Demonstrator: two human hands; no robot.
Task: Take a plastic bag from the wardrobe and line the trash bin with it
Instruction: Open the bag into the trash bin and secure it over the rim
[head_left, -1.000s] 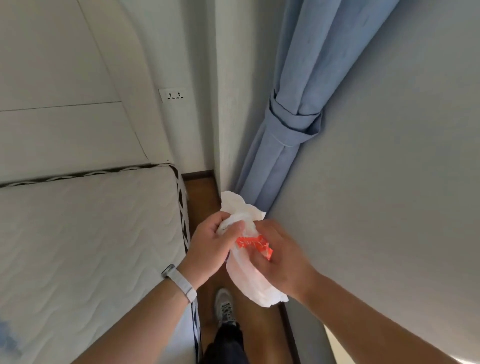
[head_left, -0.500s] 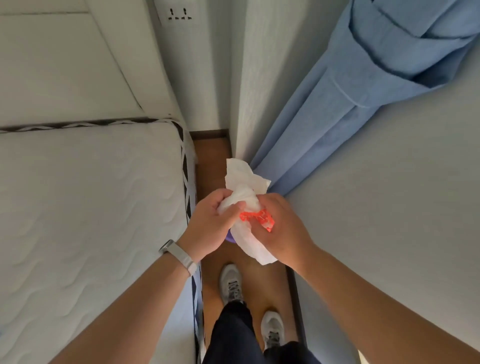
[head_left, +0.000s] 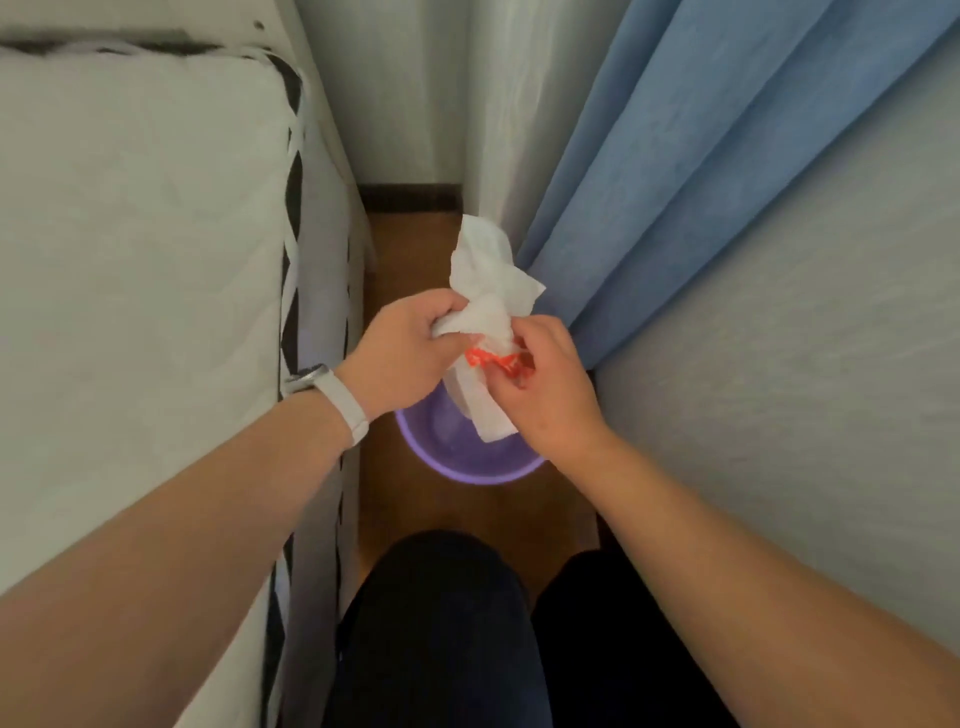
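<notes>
A crumpled white plastic bag (head_left: 485, 291) with red print hangs between both hands at the centre of the head view. My left hand (head_left: 405, 353) grips its bunched middle from the left. My right hand (head_left: 545, 387) pinches it at the red print from the right. Directly below the hands a round purple trash bin (head_left: 467, 460) stands on the brown floor, its far part hidden by the bag and hands. One end of the bag dangles over the bin's opening.
A white mattress (head_left: 140, 260) with a black-and-white edge fills the left side. A blue curtain (head_left: 691, 171) and a grey wall (head_left: 831, 364) close the right side. The wooden floor strip (head_left: 467, 514) between them is narrow; my dark-trousered legs (head_left: 441, 634) stand at its near end.
The view has tilted downward, bringing the purple bin and my legs into sight. Both hands still grip the bag and are now above the bin.
</notes>
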